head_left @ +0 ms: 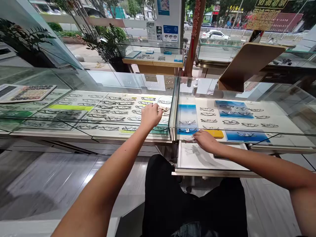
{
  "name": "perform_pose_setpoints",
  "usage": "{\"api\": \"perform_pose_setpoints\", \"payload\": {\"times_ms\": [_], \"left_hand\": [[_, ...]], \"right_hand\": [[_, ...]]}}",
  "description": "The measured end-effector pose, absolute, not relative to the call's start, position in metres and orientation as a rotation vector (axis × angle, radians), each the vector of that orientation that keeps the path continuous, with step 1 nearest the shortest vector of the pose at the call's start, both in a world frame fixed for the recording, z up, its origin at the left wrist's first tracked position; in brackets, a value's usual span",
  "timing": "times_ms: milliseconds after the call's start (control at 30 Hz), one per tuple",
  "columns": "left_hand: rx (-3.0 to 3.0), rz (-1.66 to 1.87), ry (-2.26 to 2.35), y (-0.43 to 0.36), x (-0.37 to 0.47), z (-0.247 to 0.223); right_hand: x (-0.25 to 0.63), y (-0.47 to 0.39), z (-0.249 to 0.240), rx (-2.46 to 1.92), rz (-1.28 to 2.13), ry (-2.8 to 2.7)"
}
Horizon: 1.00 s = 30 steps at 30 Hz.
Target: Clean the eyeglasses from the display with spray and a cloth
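Note:
My left hand (151, 116) is closed at the glass top of the left display case (128, 81), near the metal-edged joint between the two cases. A small beige bunched piece, which looks like cloth (163, 108), pokes out beyond its fingers. Lower and to the right, my right hand (205, 141) is closed at the front edge of the right display case (259, 140), above an open drawer (212, 163). From its fingertips sticks out a pale crumpled cloth (190, 140). Rows of eyeglasses (115, 118) lie under the glass.
A spray bottle (195, 87) stands on the right case's glass. A tilted brown board (251, 62) rises behind it. At the far left lies a magazine (27, 92). Potted plants (111, 46) and another display case (158, 61) stand by the window. My knees are below the drawer.

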<state>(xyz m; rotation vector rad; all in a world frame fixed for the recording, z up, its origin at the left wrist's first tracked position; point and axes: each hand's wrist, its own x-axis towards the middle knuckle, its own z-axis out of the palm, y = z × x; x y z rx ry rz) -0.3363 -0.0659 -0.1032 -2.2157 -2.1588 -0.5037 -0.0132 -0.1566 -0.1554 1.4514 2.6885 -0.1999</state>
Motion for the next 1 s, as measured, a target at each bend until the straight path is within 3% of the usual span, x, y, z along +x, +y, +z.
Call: {"api": "perform_pose_setpoints", "payload": {"times_ms": [567, 1000], "left_hand": [[-2.246, -0.484, -2.147, -0.069, -0.340, -0.099], [-2.255, -0.503, -2.149, -0.072, -0.339, -0.097]], "right_hand": [[-0.049, 0.066, -0.250, 1.807, 0.175, 2.562], [-0.056, 0.075, -0.261, 1.655, 0.169, 2.524]]}}
